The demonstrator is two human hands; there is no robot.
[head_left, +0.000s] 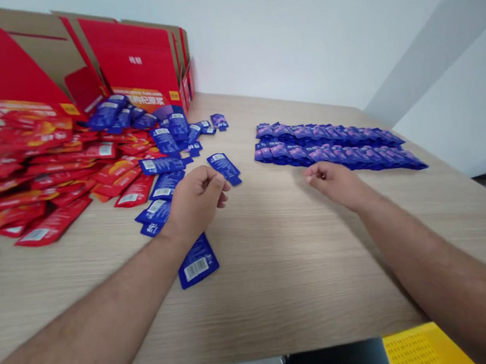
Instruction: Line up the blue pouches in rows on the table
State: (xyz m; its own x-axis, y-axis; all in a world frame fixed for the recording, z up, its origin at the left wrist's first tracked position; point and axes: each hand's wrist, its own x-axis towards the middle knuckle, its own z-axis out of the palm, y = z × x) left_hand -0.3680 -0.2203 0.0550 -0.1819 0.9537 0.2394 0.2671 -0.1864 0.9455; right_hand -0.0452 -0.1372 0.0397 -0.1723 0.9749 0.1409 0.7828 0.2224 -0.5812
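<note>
My left hand (200,201) is closed, thumb curled over bent fingers, and no sachet shows in it. Just beyond its fingertips a blue sachet (224,168) lies on the table; I cannot tell whether they touch. More loose blue sachets, barcode side up, lie around that wrist, one of them (198,263) partly under the forearm. My right hand (332,181) is closed with thumb and fingertips together, nothing visible between them. It hovers at the near side of two long rows of overlapping blue-purple sachets (338,153).
A large heap of red sachets (52,172) covers the left of the table (293,283), with blue sachets on and beside it. Open red cardboard boxes (130,59) stand behind, near the white wall. A yellow perforated container (423,352) sits below the front edge at right.
</note>
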